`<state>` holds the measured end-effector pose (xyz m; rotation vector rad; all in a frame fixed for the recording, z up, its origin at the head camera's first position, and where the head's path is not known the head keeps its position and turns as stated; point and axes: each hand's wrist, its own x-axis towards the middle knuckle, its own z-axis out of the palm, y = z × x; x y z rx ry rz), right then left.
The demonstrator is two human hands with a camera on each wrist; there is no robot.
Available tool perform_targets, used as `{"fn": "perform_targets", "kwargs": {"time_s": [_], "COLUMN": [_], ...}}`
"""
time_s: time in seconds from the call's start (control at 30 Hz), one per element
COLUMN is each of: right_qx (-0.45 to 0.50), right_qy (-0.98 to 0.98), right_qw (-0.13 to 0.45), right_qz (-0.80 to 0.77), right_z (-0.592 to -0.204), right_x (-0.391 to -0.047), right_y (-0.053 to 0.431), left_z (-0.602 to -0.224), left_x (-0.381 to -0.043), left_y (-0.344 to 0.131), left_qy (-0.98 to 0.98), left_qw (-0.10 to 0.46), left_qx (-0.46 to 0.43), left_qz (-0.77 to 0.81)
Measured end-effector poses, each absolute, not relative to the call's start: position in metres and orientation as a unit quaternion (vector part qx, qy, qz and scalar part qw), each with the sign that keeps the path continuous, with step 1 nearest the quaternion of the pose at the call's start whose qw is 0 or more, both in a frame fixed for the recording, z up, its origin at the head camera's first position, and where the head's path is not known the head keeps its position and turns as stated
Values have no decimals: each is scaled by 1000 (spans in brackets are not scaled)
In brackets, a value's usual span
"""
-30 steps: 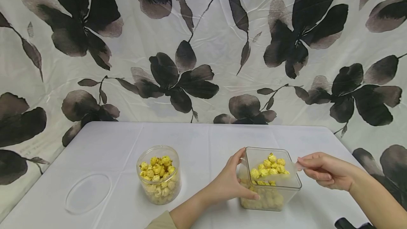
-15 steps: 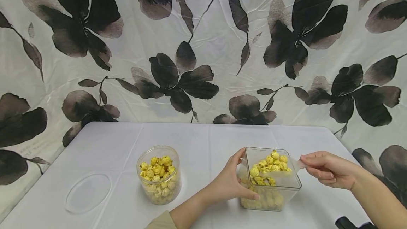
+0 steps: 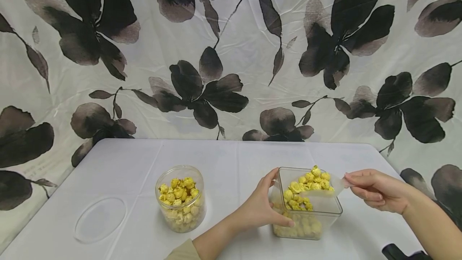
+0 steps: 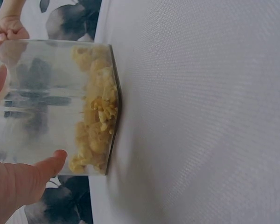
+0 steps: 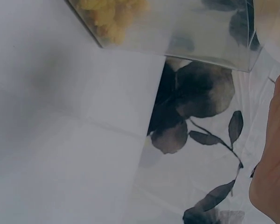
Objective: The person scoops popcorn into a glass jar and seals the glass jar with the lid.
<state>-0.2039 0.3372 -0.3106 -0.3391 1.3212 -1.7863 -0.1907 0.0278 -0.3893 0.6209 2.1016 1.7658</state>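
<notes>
In the head view, my left hand holds a clear square container, thumb on its near side and fingers behind its left wall. Yellow popcorn lies at the bottom of it in the left wrist view. My right hand pinches the handle end of a translucent scoop. A heap of popcorn rests on the scoop, at the level of the container's rim. The right wrist view shows only part of my right hand, beside the pale scoop and the container's wall.
A round clear jar full of popcorn stands left of the container. Farther left, a clear round lid lies flat on the white table. A black object sits at the lower right edge. Behind hangs a floral cloth.
My right hand has moved slightly up and to the right, raising the scoop with its popcorn toward the container's far right rim. The left hand and the container have stayed in place.
</notes>
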Motion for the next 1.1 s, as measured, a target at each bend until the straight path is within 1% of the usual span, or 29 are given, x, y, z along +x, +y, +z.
{"fn": "perform_targets", "kwargs": {"time_s": [0.47, 0.83, 1.1], "right_qx": [-142, -177, -178], "right_qy": [514, 506, 506], "right_qw": [441, 433, 432], "right_qz": [-722, -724, -725], "right_z": [-309, -306, -301], "right_x": [-206, -209, -211], "right_y": [339, 335, 333], "left_z": [-391, -392, -392], "left_x": [-190, -191, -191], "left_y": [28, 29, 28], "left_qy": [738, 732, 724], "left_qw": [160, 161, 163], "left_qx": [214, 216, 217], "left_qz": [620, 626, 634]}}
